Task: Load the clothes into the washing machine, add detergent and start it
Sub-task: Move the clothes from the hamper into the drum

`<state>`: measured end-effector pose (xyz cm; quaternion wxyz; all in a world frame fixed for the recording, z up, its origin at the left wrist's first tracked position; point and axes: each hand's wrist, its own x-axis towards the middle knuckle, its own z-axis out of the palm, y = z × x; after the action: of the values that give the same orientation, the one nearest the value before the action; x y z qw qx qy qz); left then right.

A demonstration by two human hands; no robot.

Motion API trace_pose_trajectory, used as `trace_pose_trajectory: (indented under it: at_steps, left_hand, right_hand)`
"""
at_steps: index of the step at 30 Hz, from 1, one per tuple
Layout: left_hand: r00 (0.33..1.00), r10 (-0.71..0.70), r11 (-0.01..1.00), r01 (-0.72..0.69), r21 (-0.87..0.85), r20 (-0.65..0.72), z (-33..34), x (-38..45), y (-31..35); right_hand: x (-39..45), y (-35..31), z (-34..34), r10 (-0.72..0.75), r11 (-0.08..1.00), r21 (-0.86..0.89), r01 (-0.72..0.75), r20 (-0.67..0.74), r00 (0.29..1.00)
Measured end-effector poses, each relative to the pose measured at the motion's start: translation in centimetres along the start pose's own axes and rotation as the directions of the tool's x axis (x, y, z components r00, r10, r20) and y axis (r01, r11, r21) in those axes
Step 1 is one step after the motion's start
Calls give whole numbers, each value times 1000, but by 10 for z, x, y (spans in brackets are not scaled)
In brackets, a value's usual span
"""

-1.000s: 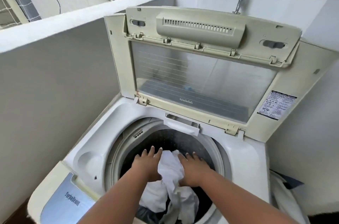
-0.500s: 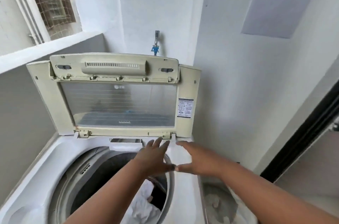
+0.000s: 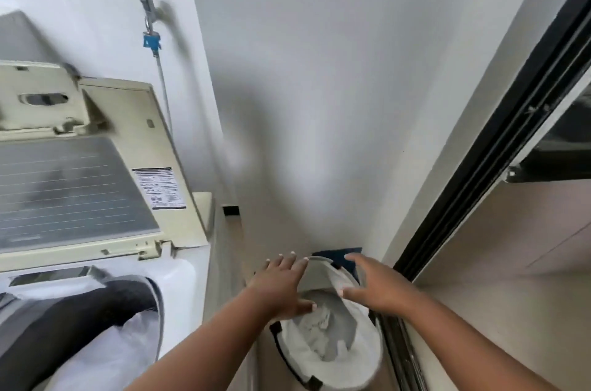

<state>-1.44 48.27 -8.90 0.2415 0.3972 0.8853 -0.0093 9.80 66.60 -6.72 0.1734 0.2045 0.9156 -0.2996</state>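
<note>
Nearest, both forearms reach out over the laundry basket [image 3: 358, 355], a pale fabric one standing on the floor in the narrow gap between the washing machine [image 3: 179, 282] and the sliding door frame [image 3: 479, 166] on the right. The left hand [image 3: 281, 285] hangs over the basket's mouth with fingers spread and straight, holding nothing. The right hand [image 3: 377, 288] is likewise spread, its thumb just at the upturned flap of the basket's liner; whether it touches, I cannot tell.

Down inside lie crumpled white clothes [image 3: 319, 323], the load not yet moved. To the left, white cloth [image 3: 105, 355] already sits in the drum.

The risk I'd watch: a loose grab leaving a piece behind, or a trailing garment dropping into that tight gap on its way over.

Farther off, the lid [image 3: 80, 186] stands raised. Knock it and it could fall on the arms during loading. Beyond it, the tap [image 3: 150, 19] sits on the wall.
</note>
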Motion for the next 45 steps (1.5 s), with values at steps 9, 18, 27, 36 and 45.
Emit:
trace_pose_trajectory:
  at_steps: [9, 18, 27, 36, 45]
  left_hand:
    - [906, -247, 959, 279, -45, 344, 125, 135, 10]
    - [928, -131, 991, 113, 71, 350, 290, 229, 8]
    - [814, -224, 909, 373, -187, 536, 468, 348, 11]
    - [707, -184, 983, 129, 131, 683, 560, 381, -46]
    - [823, -130, 989, 69, 130, 553, 545, 364, -34]
  right_hand:
    - [113, 161, 54, 183, 983, -93, -161, 345, 920]
    - [225, 248, 185, 397, 808, 242, -537, 449, 800]
    - [359, 301, 347, 258, 955, 18, -296, 444, 858]
    - [445, 326, 439, 32, 639, -660, 395, 536, 844]
    - [413, 318, 417, 73, 802, -559, 212, 443, 893]
